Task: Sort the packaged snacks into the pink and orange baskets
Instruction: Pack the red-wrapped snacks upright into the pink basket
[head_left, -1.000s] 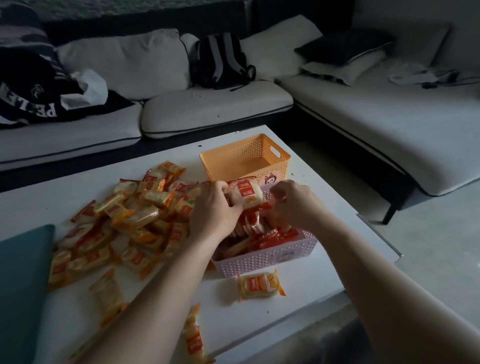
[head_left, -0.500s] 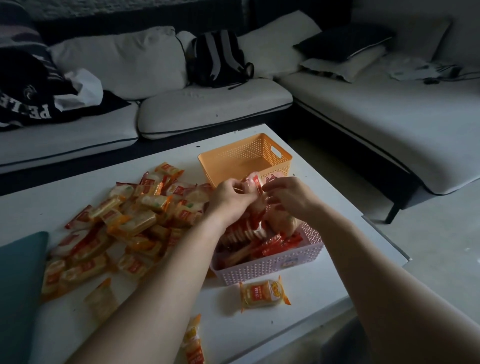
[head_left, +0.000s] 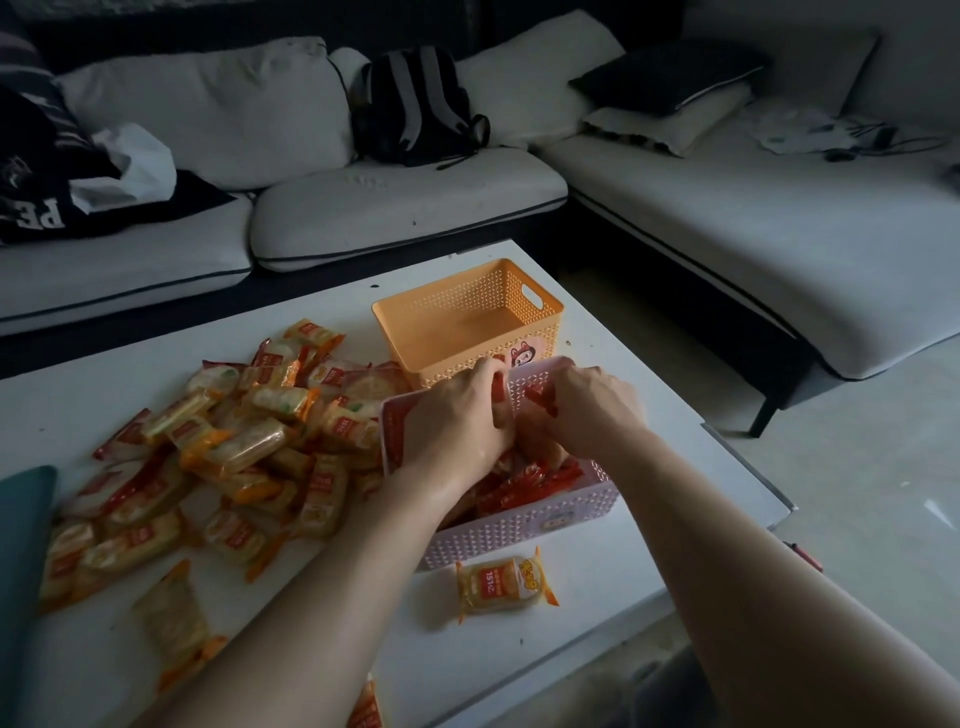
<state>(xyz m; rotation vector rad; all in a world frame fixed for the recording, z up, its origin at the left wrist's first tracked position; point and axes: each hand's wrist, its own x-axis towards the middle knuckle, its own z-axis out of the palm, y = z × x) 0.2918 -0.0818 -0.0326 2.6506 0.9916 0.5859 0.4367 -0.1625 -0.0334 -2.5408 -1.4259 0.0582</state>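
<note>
snack pile (head_left: 223, 457) on the worktop's (head_left: 613, 343) left, far basket (head_left: 441, 332) just behind near basket (head_left: 519, 527), left hand (head_left: 457, 421) and right hand (head_left: 592, 405) among packets (head_left: 524, 480) in the near basket, lone packet (head_left: 506, 584) before it

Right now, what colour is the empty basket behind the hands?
The orange basket is plain orange with perforated lattice walls; the head view shows it best.

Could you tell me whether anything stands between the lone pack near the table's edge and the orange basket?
Yes. The pink basket, holding red packs, sits between the pack and the orange basket, and the left hand and right hand are in it. The pack would likely need lifting over or around.
</note>
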